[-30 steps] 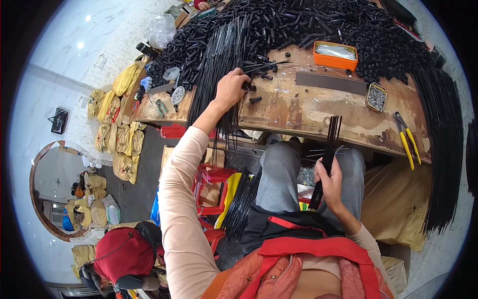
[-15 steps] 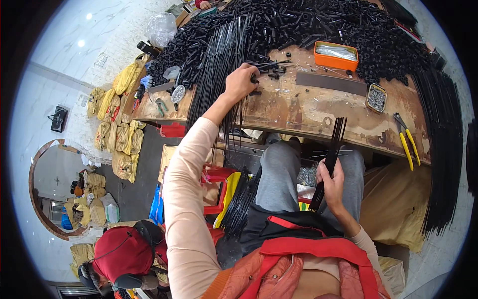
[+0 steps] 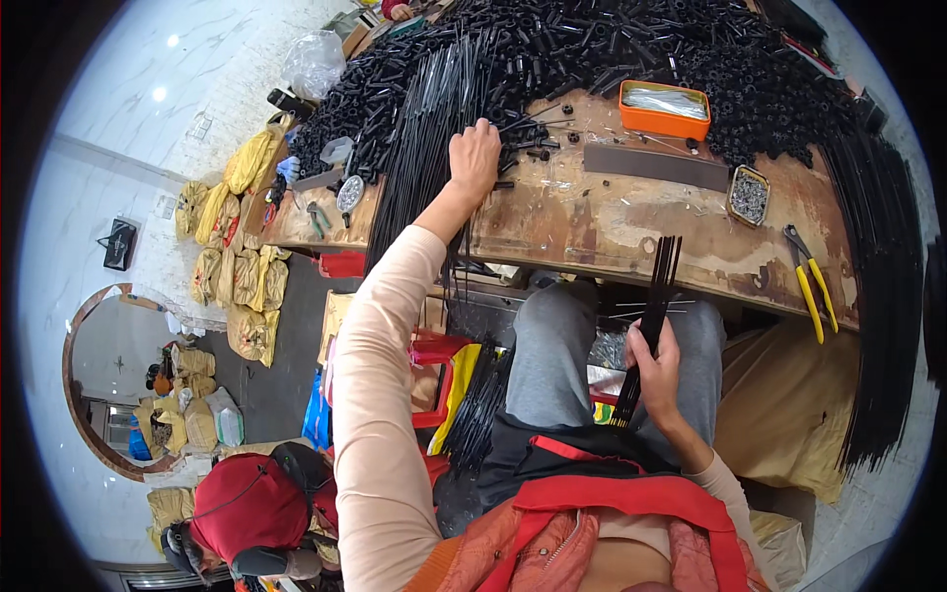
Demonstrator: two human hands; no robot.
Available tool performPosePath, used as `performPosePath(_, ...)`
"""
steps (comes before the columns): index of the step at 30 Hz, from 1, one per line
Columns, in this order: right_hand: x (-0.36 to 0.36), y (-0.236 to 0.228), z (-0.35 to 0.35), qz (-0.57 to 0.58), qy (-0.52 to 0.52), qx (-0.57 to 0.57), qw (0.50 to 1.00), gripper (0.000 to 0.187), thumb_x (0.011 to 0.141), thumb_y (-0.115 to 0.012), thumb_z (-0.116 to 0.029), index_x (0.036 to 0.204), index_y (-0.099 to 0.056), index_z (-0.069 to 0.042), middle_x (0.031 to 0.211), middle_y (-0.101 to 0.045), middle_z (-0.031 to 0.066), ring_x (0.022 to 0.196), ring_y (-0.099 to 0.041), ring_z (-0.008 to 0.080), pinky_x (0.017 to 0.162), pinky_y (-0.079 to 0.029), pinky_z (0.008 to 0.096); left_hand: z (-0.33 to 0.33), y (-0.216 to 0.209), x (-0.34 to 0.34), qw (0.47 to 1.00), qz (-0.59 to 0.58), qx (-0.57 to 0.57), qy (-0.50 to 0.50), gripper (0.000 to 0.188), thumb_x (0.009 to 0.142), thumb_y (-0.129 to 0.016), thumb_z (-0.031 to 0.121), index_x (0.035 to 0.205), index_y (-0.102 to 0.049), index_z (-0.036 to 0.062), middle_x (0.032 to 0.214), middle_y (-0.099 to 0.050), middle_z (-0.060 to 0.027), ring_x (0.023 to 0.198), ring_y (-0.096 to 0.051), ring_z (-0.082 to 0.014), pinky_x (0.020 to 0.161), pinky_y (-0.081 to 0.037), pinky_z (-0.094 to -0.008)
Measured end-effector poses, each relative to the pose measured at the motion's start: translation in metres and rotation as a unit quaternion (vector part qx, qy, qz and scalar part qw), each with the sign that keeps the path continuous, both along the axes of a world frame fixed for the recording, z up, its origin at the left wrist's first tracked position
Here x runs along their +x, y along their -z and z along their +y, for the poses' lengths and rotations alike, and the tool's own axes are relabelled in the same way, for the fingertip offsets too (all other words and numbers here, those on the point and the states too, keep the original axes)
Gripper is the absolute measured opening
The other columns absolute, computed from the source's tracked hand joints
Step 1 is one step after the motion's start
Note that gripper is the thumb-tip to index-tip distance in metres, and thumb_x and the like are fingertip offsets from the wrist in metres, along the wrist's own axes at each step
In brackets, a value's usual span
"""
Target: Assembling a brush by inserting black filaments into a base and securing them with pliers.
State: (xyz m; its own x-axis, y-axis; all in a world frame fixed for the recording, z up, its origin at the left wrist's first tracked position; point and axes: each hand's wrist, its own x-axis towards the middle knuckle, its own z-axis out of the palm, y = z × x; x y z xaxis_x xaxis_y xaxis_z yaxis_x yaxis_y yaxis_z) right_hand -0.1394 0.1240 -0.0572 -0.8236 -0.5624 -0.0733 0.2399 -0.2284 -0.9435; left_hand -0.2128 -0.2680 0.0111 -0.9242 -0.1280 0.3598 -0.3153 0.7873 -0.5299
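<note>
My right hand (image 3: pixel 655 363) is closed around a bundle of thin black rods (image 3: pixel 662 281), held upright over my lap. A few thin silvery wires (image 3: pixel 631 310) stick out across the bundle beside the fingers. Over the bench, my left hand (image 3: pixel 474 160) is closed, back upward, at the right edge of a large pile of long black rods (image 3: pixel 418 163). Its fingertips are hidden, so what they hold cannot be seen. Just right of it lie a few loose rods and short black tubular parts (image 3: pixel 539 155).
A heap of black parts (image 3: pixel 592 44) covers the bench's far side. An orange box of silvery wires (image 3: pixel 665 102), a grey strip (image 3: pixel 655 166), a tray of small metal bits (image 3: pixel 749 195) and yellow-handled cutters (image 3: pixel 811 286) lie rightward. A person in a red cap (image 3: pixel 252 508) is lower left.
My left hand has shifted slightly left and turned, its fingers drawn back from the loose black parts. My right hand still holds its bundle, nearly unmoved.
</note>
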Motion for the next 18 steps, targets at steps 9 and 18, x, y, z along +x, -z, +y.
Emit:
performPosePath(9, -0.007, 0.008, 0.003, -0.035, 0.009, 0.006, 0.999, 0.009, 0.095, -0.057, -0.011, 0.098, -0.051, -0.004, 0.072, -0.050, -0.0020, 0.060, -0.048, 0.0055, 0.055, -0.039, 0.0213, -0.010, -0.042, -0.043, 0.924, 0.192, 0.324, 0.064, 0.020, 0.077, -0.075, 0.031, 0.088, -0.072, 0.0146, 0.084, -0.069, -0.0055, 0.078, -0.067, -0.0259, 0.065, -0.052, -0.0372)
performPosePath(18, -0.006, 0.005, -0.001, -0.022, -0.006, 0.013, 1.000, 0.009, 0.096, -0.054, -0.010, 0.100, -0.048, -0.005, 0.071, -0.048, -0.0009, 0.059, -0.045, 0.0071, 0.056, -0.039, 0.0224, -0.012, -0.040, 0.020, 0.952, -0.151, 0.232, 0.135, 0.018, 0.074, -0.063, 0.009, 0.092, -0.067, 0.0093, 0.086, -0.069, -0.0106, 0.084, -0.066, -0.0322, 0.069, -0.052, -0.0423)
